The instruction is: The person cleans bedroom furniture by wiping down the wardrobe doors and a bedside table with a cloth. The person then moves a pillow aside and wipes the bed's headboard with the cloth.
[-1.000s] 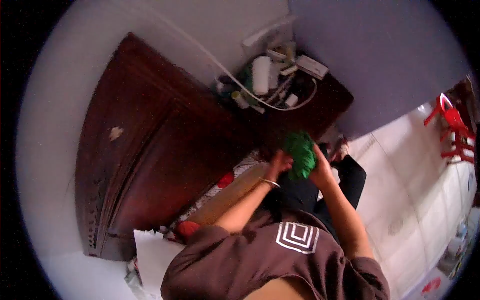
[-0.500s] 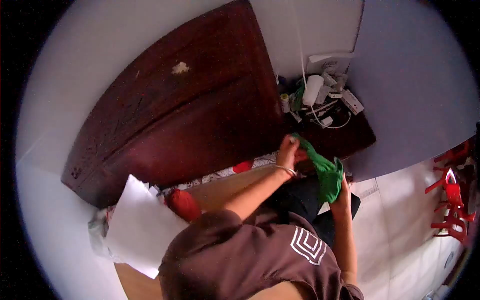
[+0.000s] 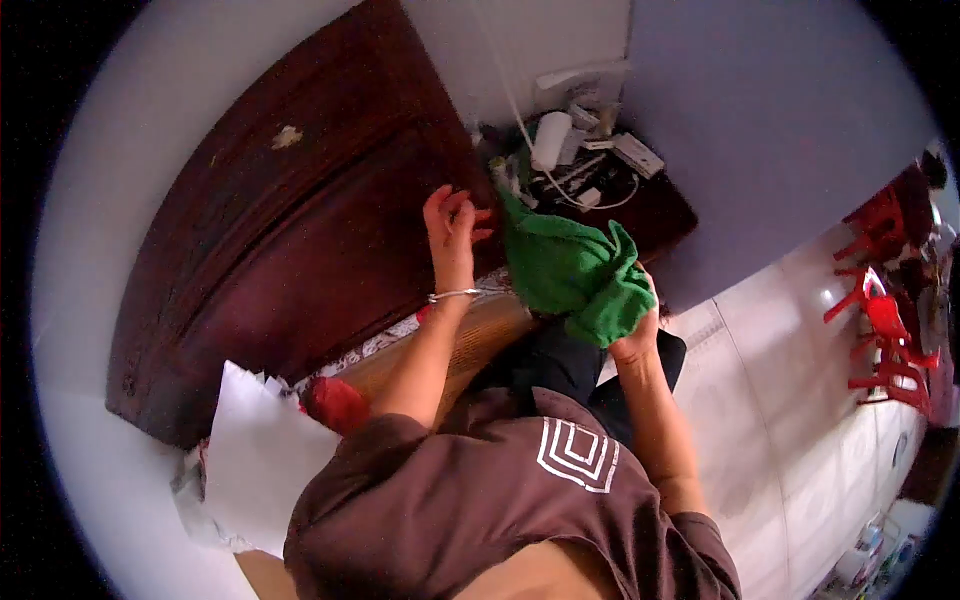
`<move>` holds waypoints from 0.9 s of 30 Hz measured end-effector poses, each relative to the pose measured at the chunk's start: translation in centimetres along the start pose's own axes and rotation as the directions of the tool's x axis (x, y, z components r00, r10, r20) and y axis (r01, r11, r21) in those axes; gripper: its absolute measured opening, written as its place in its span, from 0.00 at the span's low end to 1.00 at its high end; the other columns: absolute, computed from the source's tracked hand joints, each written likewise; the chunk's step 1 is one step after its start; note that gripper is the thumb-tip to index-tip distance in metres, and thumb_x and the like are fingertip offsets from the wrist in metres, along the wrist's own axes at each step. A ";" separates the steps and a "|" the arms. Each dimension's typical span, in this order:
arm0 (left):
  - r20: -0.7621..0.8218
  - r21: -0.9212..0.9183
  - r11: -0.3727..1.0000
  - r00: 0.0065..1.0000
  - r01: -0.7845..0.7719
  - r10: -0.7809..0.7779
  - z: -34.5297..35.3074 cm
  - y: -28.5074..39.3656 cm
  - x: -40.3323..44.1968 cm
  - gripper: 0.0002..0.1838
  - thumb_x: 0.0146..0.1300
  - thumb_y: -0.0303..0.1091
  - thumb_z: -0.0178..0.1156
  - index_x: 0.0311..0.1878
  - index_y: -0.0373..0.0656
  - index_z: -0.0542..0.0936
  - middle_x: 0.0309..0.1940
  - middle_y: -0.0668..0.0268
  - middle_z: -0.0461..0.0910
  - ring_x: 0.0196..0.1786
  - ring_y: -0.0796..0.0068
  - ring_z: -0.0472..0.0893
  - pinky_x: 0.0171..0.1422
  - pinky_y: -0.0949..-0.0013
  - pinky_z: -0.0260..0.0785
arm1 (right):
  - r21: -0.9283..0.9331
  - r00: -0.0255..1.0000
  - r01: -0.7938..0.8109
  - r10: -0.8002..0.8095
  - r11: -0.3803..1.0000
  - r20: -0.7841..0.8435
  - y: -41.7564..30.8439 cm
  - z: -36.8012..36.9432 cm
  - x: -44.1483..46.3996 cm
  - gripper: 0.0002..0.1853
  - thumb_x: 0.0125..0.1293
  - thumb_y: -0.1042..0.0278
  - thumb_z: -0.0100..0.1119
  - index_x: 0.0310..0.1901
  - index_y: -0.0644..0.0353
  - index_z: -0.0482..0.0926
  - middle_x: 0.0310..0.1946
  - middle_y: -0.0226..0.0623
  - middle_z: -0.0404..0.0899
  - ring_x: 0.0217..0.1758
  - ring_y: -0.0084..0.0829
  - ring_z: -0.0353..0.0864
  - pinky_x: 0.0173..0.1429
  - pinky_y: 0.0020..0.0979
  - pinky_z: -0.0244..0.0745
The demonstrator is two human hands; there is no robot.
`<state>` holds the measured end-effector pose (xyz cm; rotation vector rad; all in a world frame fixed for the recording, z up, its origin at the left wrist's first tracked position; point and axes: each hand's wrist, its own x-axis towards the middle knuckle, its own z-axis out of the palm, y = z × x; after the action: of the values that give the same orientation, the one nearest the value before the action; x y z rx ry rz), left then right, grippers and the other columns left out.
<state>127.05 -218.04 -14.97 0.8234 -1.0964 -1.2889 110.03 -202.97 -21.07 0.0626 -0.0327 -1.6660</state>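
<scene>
A green cloth (image 3: 565, 262) hangs spread out in front of me, its upper end reaching toward the cluttered bedside stand. My right hand (image 3: 638, 322) grips the bunched lower right part of it; the cloth hides some of the fingers. To the left of the cloth, my left hand (image 3: 455, 218) is raised with its fingers loosely bent and apart, holding nothing. It is in front of the dark wooden headboard (image 3: 330, 230), and a bracelet (image 3: 452, 295) circles that wrist.
The bedside stand (image 3: 660, 215) bears a white cylinder (image 3: 551, 140), a white cable, small boxes and other clutter. White sheets (image 3: 262, 450) and a red object (image 3: 336, 403) lie at left. Red plastic stools (image 3: 882, 330) stand on the tiled floor (image 3: 750, 400) at right.
My left hand has let go of the green cloth and moved left, away from it. The cloth has opened out wider, still in my right hand. The view has shifted somewhat.
</scene>
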 end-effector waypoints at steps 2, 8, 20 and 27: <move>0.132 0.353 0.905 0.970 -0.237 0.203 -1.0 -4.4 -0.3 0.16 0.66 0.38 0.55 0.53 0.44 0.68 0.38 0.69 0.76 0.37 0.76 0.77 0.37 0.73 0.71 | 0.047 0.995 0.076 -0.079 0.996 0.060 0.3 2.1 -0.2 0.26 0.69 0.47 0.40 0.58 0.57 0.71 0.55 0.42 0.74 0.57 0.43 0.72 0.64 0.45 0.65; 0.286 0.643 0.728 0.806 0.240 -0.518 1.7 -7.2 -12.2 0.31 0.70 0.56 0.39 0.21 0.43 0.76 0.15 0.66 0.76 0.22 0.79 0.76 0.29 0.73 0.67 | 0.072 0.962 0.141 -0.154 0.987 0.227 -1.1 2.8 -1.7 0.39 0.67 0.33 0.31 0.70 0.54 0.54 0.68 0.41 0.58 0.67 0.43 0.61 0.70 0.46 0.55; 0.463 0.133 0.963 0.845 0.234 -0.269 7.1 -6.3 -7.5 0.12 0.68 0.35 0.52 0.45 0.37 0.76 0.40 0.68 0.77 0.42 0.72 0.75 0.49 0.66 0.66 | -0.733 0.934 0.342 -0.296 0.587 0.199 -2.0 1.5 -4.3 0.47 0.60 0.36 0.53 0.70 0.62 0.47 0.66 0.44 0.58 0.66 0.38 0.62 0.67 0.37 0.59; 0.750 0.257 0.699 0.594 -0.667 0.291 10.9 -1.7 -3.3 0.11 0.64 0.36 0.55 0.35 0.38 0.79 0.29 0.52 0.79 0.34 0.47 0.78 0.38 0.59 0.69 | -0.992 0.968 -0.072 -0.233 0.103 -0.094 -4.2 -0.7 -4.7 0.29 0.62 0.55 0.59 0.59 0.65 0.66 0.53 0.38 0.73 0.54 0.27 0.71 0.59 0.31 0.65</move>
<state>116.42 -213.92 -13.77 0.3328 -2.1670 -0.7712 106.34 -197.84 -21.86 -0.8390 1.3737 -1.4352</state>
